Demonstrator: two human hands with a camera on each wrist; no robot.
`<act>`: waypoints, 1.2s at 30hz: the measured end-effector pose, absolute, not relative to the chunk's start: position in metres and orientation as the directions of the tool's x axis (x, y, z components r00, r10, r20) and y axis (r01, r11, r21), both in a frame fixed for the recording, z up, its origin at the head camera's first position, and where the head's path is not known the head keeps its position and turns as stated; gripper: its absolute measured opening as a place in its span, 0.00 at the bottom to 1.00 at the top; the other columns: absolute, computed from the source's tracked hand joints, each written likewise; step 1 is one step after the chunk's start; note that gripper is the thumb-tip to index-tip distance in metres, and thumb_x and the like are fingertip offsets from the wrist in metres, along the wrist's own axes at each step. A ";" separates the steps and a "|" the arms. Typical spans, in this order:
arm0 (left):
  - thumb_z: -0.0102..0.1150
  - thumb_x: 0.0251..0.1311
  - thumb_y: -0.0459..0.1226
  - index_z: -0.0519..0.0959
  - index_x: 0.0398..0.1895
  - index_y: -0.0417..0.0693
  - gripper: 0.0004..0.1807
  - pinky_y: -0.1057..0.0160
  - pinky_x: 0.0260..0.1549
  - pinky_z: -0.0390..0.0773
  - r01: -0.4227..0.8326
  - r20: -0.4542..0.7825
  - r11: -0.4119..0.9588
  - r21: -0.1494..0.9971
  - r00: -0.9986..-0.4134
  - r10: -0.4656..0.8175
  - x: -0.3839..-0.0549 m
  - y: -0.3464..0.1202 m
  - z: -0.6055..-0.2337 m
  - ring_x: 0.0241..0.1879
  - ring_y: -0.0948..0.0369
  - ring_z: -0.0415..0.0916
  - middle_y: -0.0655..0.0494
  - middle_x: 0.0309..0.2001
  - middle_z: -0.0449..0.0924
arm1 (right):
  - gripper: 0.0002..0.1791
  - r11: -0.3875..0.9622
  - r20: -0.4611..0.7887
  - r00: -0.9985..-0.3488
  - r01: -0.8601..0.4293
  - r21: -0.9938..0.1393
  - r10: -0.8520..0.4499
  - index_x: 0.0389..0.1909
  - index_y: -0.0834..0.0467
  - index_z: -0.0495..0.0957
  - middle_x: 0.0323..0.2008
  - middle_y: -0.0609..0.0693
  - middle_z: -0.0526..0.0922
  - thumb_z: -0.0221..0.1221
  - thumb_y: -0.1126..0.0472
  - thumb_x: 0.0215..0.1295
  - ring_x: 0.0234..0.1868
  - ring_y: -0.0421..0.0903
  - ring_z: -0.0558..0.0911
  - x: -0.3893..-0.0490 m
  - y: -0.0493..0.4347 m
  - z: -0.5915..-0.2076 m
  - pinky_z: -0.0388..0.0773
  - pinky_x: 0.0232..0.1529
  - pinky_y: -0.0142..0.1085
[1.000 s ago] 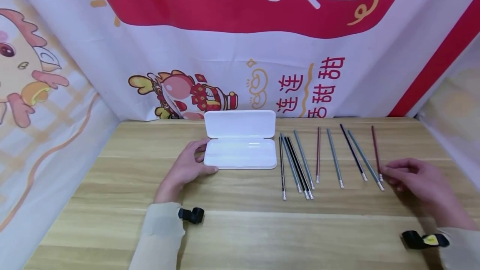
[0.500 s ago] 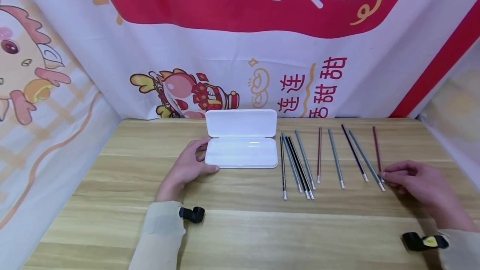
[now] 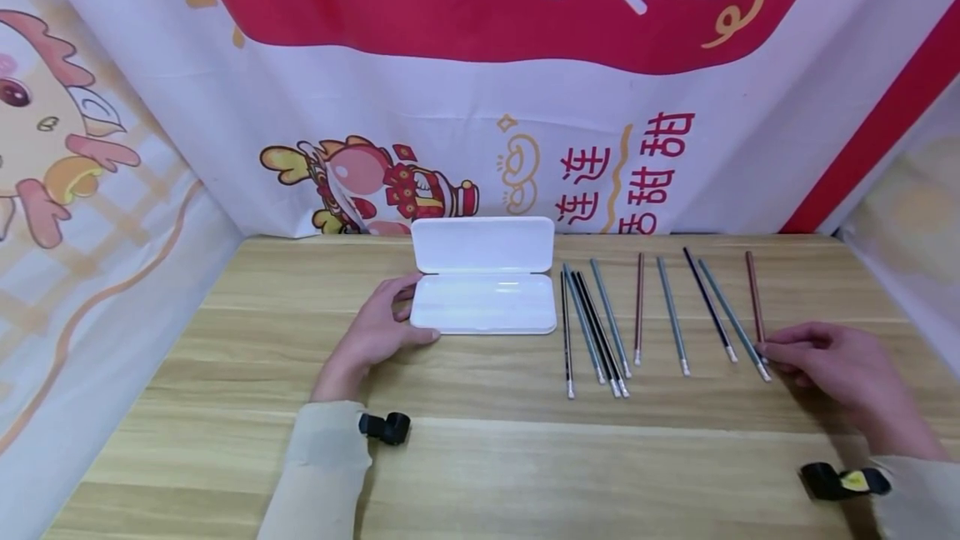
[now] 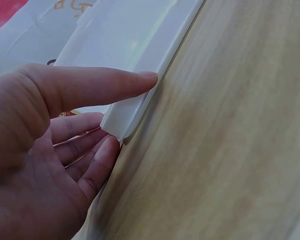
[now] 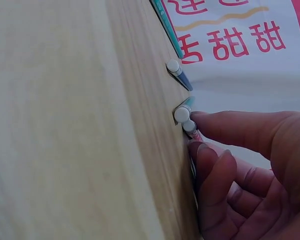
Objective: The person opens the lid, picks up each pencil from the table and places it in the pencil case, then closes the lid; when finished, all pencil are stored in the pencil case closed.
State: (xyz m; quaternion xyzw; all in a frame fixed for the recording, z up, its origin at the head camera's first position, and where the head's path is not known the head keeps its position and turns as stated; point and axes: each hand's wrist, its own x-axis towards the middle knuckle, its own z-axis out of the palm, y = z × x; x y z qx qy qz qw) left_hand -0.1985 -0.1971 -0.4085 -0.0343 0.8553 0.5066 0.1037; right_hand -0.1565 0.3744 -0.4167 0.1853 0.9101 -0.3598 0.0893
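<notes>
The left hand (image 3: 375, 327) held the left end of the open white case (image 3: 483, 304), thumb along its front edge. At three o'clock from the case lay the other pencils (image 3: 672, 315). Farther right, the red pencil (image 3: 753, 294) pointed between eleven and twelve o'clock, pinched near its white end by the right hand (image 3: 840, 365), clearly the nearer one. The right wrist view showed this end just beside the teal pencil's (image 5: 182, 114); in the head view, fingers partly covered it.
</notes>
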 end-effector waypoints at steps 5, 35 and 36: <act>0.79 0.58 0.32 0.63 0.83 0.51 0.50 0.44 0.78 0.69 -0.159 -0.208 0.483 0.861 -0.977 0.050 -0.199 -0.197 -0.409 0.78 0.44 0.65 0.45 0.81 0.63 | 0.31 0.684 -0.284 -0.922 0.386 -0.619 0.263 0.60 0.68 0.82 0.32 0.42 0.86 0.68 0.45 0.72 0.29 0.39 0.80 -0.154 0.373 -0.414 0.80 0.28 0.35; 0.79 0.60 0.34 0.63 0.83 0.50 0.50 0.43 0.78 0.70 -0.151 -0.203 0.477 0.866 -0.978 0.058 -0.198 -0.197 -0.412 0.78 0.43 0.66 0.44 0.81 0.62 | 0.31 0.711 -0.262 -0.942 0.332 -0.620 0.211 0.59 0.70 0.81 0.33 0.49 0.87 0.62 0.44 0.77 0.32 0.44 0.82 -0.153 0.374 -0.415 0.83 0.30 0.36; 0.79 0.60 0.34 0.62 0.83 0.50 0.50 0.43 0.78 0.70 -0.149 -0.201 0.477 0.866 -0.978 0.059 -0.198 -0.197 -0.412 0.78 0.43 0.66 0.44 0.81 0.62 | 0.31 0.693 -0.261 -0.942 0.331 -0.640 0.209 0.60 0.70 0.80 0.34 0.48 0.88 0.61 0.43 0.78 0.32 0.43 0.82 -0.153 0.374 -0.416 0.83 0.30 0.36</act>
